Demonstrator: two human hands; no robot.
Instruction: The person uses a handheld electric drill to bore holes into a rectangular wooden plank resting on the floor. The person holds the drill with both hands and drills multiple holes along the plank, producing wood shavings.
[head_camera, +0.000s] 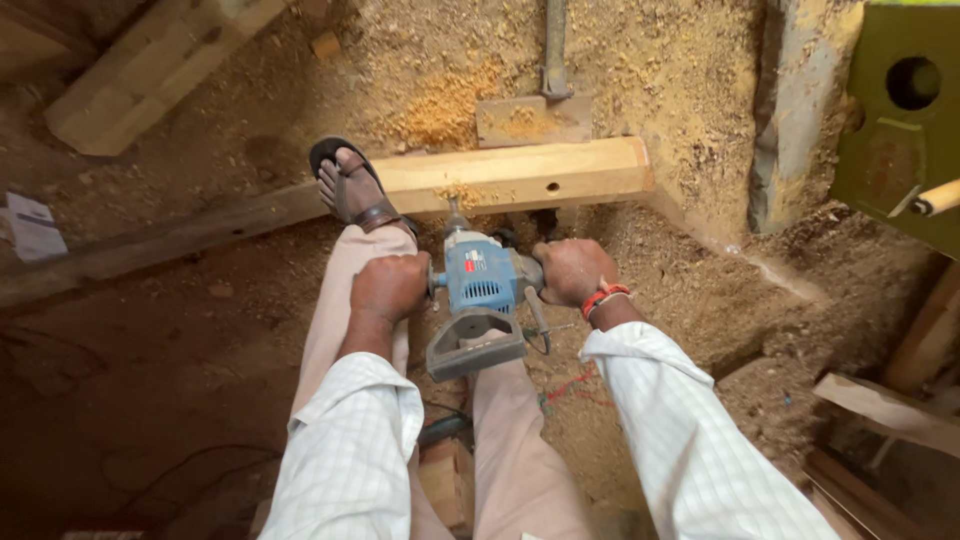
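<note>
on beam (520, 175): drill (480, 290), left hand (390, 287), right hand (572, 270) gripping.

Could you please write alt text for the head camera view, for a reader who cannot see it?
Seen from above, a left hand and right hand grip the side handles of a blue electric drill, its bit on a wooden beam pinned by a sandalled foot amid sawdust.

A blue and grey electric drill (478, 300) is seen against a pale yellow wooden beam (520, 176) dusted with tan sawdust (640, 70). White, faintly checked sleeves (352, 440) and beige trousers (520, 450) are shown, with an orange-red bangle (604, 296), a dark brown sandal (352, 190) and an olive-green machine (900, 120).
</note>
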